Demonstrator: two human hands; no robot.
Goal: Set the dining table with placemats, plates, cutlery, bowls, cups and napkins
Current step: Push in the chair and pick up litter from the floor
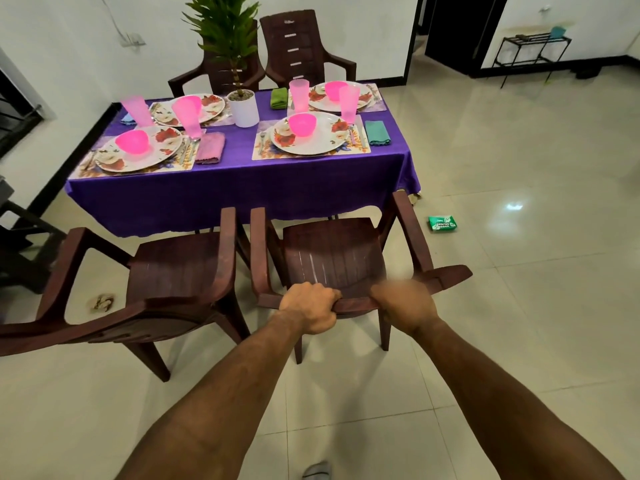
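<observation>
The table with a purple cloth [242, 195] carries several place settings. Each has a floral placemat [263, 150], a flowered plate [322, 140], a pink bowl [302, 124], a pink cup [348, 100], cutlery [353, 133] and a folded napkin [377, 132]. In front of the table stands a brown plastic chair [332, 258]. My left hand [311, 308] grips the top of its backrest. My right hand [405, 306], blurred, holds the same backrest edge further right.
A second brown chair [173, 271] stands just left of the one I hold. Two more chairs [298, 46] sit behind the table. A white plant pot [244, 109] is at the table's middle. A green packet [442, 223] lies on the tiled floor at right.
</observation>
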